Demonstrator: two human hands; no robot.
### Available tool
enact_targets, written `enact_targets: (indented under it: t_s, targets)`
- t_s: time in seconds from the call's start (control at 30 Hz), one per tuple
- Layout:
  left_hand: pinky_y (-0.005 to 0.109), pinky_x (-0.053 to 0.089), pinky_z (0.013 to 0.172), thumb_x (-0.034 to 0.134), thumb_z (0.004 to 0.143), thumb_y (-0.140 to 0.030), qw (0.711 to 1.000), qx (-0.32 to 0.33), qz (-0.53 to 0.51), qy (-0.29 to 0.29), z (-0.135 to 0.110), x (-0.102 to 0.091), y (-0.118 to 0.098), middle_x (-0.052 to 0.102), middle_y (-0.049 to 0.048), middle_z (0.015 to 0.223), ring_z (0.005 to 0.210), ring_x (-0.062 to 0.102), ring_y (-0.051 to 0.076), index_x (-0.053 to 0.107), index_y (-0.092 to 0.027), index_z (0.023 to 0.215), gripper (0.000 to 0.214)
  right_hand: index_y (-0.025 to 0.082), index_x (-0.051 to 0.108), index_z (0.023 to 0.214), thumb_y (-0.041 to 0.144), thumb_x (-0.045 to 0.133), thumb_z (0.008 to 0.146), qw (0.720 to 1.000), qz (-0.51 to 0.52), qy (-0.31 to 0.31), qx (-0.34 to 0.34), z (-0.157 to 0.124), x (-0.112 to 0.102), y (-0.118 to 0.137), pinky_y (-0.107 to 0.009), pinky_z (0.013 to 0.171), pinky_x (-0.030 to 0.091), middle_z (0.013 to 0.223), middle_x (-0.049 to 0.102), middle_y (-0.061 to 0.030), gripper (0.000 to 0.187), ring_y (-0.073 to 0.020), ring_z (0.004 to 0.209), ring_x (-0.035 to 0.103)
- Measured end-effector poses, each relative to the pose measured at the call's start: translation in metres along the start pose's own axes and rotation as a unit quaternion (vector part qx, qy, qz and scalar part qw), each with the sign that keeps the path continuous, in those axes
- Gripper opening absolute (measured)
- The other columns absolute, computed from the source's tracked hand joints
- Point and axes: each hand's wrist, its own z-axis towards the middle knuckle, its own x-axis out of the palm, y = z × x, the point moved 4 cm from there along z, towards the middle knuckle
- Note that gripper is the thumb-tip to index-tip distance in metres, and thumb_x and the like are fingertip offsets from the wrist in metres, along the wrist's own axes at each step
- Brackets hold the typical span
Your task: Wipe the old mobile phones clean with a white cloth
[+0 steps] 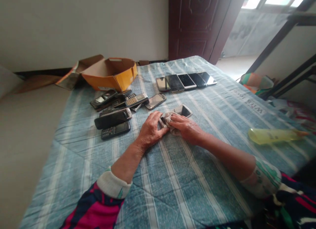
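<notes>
A white-framed smartphone (pixel 183 110) lies face up on the striped cloth (pixel 153 169), partly covered by my hands. My left hand (pixel 151 130) grips its near left end between thumb and fingers. Pressed onto the screen is a crumpled pale cloth (pixel 172 121), with the fingers of my right hand (pixel 187 128) closed over it. Just beyond my left hand rests a grey touchscreen phone (pixel 156 101). To the left sit several old phones in a loose pile, among them a keypad phone (pixel 136 100) and a black keypad phone (pixel 115 130).
Farther back, several smartphones lie side by side in a row, including a white-edged one (pixel 187 81). An opened orange cardboard box (pixel 108 79) stands at the back left. A yellow-green bottle (pixel 271 136) lies on its side at the right. Behind is a dark red door (pixel 195 25).
</notes>
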Motion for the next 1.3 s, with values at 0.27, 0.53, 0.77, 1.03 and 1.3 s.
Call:
enact_targets:
  t_s: [0.27,0.53,0.77,1.03,1.3]
  targets:
    - [0.048,0.046,0.102,0.074,0.074,-0.034,0.999,-0.002,-0.033,-0.003,0.0,-0.005,-0.004,0.06,0.0137,0.121,0.118,0.055,0.031,0.055,-0.018,0.121,0.053,0.022,0.072,0.103,0.009,0.045,0.083,0.963,0.161,-0.182,0.121,0.012,-0.007,-0.022,-0.037,0.089,0.055,0.107,0.071,-0.0043,0.036,-0.0188,0.099,0.067]
    - [0.045,0.047,0.102,0.069,0.072,-0.02,0.999,-0.007,-0.045,-0.018,0.0,-0.006,-0.006,0.06,0.0145,0.121,0.117,0.056,0.03,0.053,-0.015,0.123,0.053,0.021,0.07,0.106,0.008,0.041,0.086,0.973,0.115,-0.173,0.097,0.029,0.015,-0.013,-0.036,0.095,0.05,0.112,0.069,-0.0061,0.038,-0.0173,0.102,0.065]
    - [0.052,0.045,0.105,0.074,0.072,-0.03,1.0,-0.008,-0.018,-0.015,-0.002,-0.003,-0.004,0.059,0.0181,0.125,0.121,0.054,0.033,0.056,-0.014,0.12,0.054,0.022,0.067,0.106,0.009,0.046,0.089,0.979,-0.167,-0.056,0.098,0.001,-0.009,-0.034,-0.064,0.111,0.015,0.125,0.063,-0.0095,0.03,-0.0298,0.129,0.046]
    - [0.049,0.044,0.106,0.071,0.073,-0.024,1.0,-0.011,-0.021,-0.018,-0.003,0.0,0.0,0.058,0.0181,0.127,0.123,0.052,0.031,0.055,-0.013,0.124,0.054,0.015,0.055,0.126,0.024,0.051,0.09,0.993,-0.097,-0.031,0.053,0.004,0.011,-0.002,-0.05,0.109,0.034,0.132,0.055,-0.016,0.037,-0.029,0.131,0.042]
    - [0.05,0.045,0.105,0.075,0.071,-0.026,0.999,-0.01,-0.031,-0.019,-0.004,0.001,0.003,0.056,0.0159,0.128,0.122,0.053,0.032,0.059,-0.016,0.118,0.05,0.021,0.066,0.108,0.004,0.044,0.089,0.996,-0.087,-0.013,0.027,0.014,0.008,-0.015,-0.037,0.103,0.039,0.118,0.064,-0.0087,0.033,-0.0214,0.123,0.049]
